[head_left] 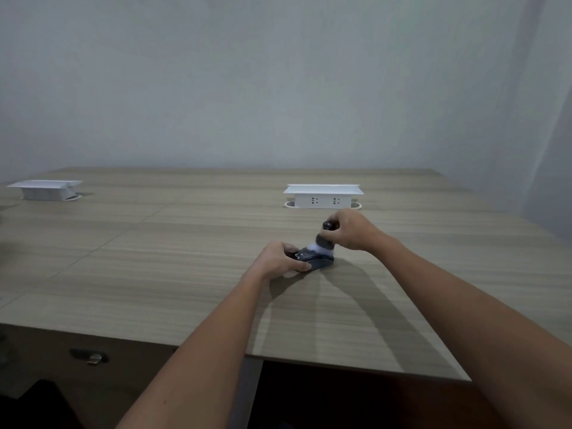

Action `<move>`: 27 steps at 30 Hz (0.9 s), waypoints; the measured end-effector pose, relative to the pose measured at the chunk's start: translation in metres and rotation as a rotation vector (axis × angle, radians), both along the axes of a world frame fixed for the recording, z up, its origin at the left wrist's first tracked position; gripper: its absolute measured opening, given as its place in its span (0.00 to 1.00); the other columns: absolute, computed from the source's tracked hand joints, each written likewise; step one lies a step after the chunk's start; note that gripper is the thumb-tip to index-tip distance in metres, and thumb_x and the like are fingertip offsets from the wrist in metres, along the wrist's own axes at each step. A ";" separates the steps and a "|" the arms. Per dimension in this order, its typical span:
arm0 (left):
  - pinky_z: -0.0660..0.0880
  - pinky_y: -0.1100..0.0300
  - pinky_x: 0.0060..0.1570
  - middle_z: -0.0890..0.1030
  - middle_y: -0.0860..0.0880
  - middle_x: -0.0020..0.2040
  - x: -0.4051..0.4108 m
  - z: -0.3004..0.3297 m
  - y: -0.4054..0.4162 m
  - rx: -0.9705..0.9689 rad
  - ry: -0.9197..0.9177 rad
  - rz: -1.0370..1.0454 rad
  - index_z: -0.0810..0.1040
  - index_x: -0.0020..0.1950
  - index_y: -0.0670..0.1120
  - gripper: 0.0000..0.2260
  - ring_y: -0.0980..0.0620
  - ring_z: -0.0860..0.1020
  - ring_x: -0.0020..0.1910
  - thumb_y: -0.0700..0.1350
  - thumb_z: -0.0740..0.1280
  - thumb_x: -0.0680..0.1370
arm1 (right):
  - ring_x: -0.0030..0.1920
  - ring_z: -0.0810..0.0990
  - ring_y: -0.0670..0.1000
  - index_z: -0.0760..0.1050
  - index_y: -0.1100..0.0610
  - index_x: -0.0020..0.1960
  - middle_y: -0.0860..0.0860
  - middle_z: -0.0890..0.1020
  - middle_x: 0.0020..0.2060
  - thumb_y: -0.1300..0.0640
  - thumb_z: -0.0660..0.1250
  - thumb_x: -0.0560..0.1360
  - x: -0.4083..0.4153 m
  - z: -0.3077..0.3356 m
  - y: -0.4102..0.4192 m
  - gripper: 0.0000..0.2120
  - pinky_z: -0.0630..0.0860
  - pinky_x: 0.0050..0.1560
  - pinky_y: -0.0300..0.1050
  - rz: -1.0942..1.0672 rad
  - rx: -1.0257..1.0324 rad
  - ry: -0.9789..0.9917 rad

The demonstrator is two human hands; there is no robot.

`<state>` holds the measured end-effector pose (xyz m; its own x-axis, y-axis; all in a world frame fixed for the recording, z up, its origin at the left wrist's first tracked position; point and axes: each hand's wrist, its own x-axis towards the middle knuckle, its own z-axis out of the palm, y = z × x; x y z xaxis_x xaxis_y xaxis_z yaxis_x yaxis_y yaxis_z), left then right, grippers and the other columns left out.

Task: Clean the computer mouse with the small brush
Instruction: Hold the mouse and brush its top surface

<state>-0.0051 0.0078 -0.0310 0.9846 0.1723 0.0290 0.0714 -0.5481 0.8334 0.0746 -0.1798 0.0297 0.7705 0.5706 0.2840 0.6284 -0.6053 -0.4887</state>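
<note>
A dark computer mouse lies on the wooden table, right of centre. My left hand grips its left side and holds it down. My right hand holds a small brush by its dark rounded handle, upright above the mouse. The brush's pale bristles press on the top of the mouse. Much of the mouse's left half is hidden under my left fingers.
A white pop-up socket box stands just behind my hands. A second white box sits at the far left. The table's front edge runs below my forearms, with a drawer lock under it. A plain wall stands behind.
</note>
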 end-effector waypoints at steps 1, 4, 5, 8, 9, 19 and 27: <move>0.78 0.58 0.47 0.87 0.46 0.48 0.000 0.000 0.000 0.004 -0.003 -0.004 0.86 0.52 0.45 0.15 0.53 0.82 0.43 0.45 0.79 0.67 | 0.25 0.64 0.51 0.65 0.60 0.28 0.53 0.67 0.23 0.61 0.68 0.70 0.001 0.001 -0.001 0.16 0.62 0.27 0.43 -0.031 -0.022 -0.022; 0.78 0.56 0.47 0.87 0.46 0.47 0.002 -0.002 0.000 0.018 -0.006 0.003 0.86 0.51 0.47 0.15 0.53 0.82 0.42 0.48 0.80 0.66 | 0.25 0.68 0.50 0.70 0.63 0.30 0.53 0.71 0.24 0.60 0.69 0.71 0.002 0.001 -0.006 0.14 0.65 0.25 0.41 -0.029 0.061 0.032; 0.79 0.55 0.47 0.87 0.46 0.47 0.002 -0.002 -0.001 0.019 -0.008 0.007 0.86 0.51 0.47 0.15 0.53 0.82 0.42 0.48 0.80 0.66 | 0.25 0.71 0.49 0.73 0.66 0.33 0.53 0.75 0.25 0.58 0.69 0.71 0.000 0.001 -0.008 0.13 0.68 0.24 0.40 0.004 0.087 0.067; 0.79 0.54 0.49 0.87 0.46 0.47 0.002 -0.002 -0.001 0.015 -0.021 0.011 0.86 0.51 0.46 0.15 0.53 0.82 0.42 0.47 0.80 0.66 | 0.27 0.72 0.51 0.73 0.65 0.31 0.55 0.75 0.25 0.59 0.69 0.71 -0.002 -0.002 -0.011 0.12 0.68 0.25 0.40 -0.006 0.041 0.068; 0.79 0.55 0.50 0.87 0.46 0.47 0.002 -0.002 -0.002 0.019 -0.021 0.011 0.86 0.52 0.46 0.16 0.53 0.82 0.43 0.47 0.80 0.66 | 0.28 0.69 0.53 0.68 0.62 0.28 0.55 0.70 0.24 0.61 0.68 0.70 0.000 -0.003 -0.011 0.14 0.65 0.26 0.42 -0.044 0.013 0.015; 0.78 0.55 0.47 0.87 0.46 0.47 0.004 -0.003 -0.004 0.054 -0.005 0.042 0.86 0.51 0.45 0.17 0.50 0.83 0.45 0.49 0.81 0.65 | 0.28 0.65 0.54 0.63 0.59 0.26 0.55 0.67 0.23 0.62 0.68 0.69 -0.004 -0.001 -0.010 0.17 0.63 0.29 0.44 -0.100 0.036 -0.004; 0.73 0.58 0.60 0.80 0.50 0.61 0.013 0.000 -0.005 0.126 -0.025 0.033 0.78 0.67 0.44 0.23 0.51 0.77 0.60 0.53 0.72 0.75 | 0.27 0.74 0.49 0.77 0.65 0.35 0.55 0.78 0.27 0.56 0.69 0.71 -0.005 -0.029 -0.037 0.12 0.72 0.29 0.41 -0.186 0.269 0.146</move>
<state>0.0077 0.0032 -0.0312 0.9772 0.1976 0.0772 0.0706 -0.6461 0.7600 0.0692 -0.2167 0.0010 0.8977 0.3363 0.2847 0.4315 -0.5401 -0.7225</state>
